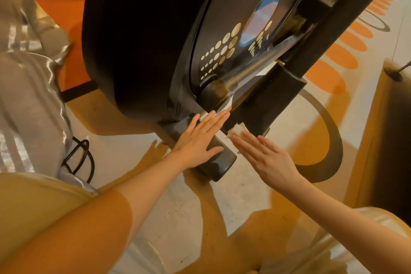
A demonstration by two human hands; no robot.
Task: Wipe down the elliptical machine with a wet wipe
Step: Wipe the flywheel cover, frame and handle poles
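Head view: wet wipe [236,129] was seen bunched just past right hand [265,158] fingertips, pressed there with fingers straight, against the elliptical's black post [266,100]. Left hand [198,140] lay flat, fingers spread, on base foot tube [220,158], tube axis running toward camera-right.

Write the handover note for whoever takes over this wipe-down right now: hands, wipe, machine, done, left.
Left hand: flat, fingers straight, resting on the dark base bar at the foot of the elliptical machine. It holds nothing.
Right hand: fingers straight, fingertips pressing the small white wet wipe against the lower end of the black frame post, just beside the base bar.
Done: cannot tell from this view which surfaces are already wiped.
Left: probably the post, base bar, round side cover and crank arm.
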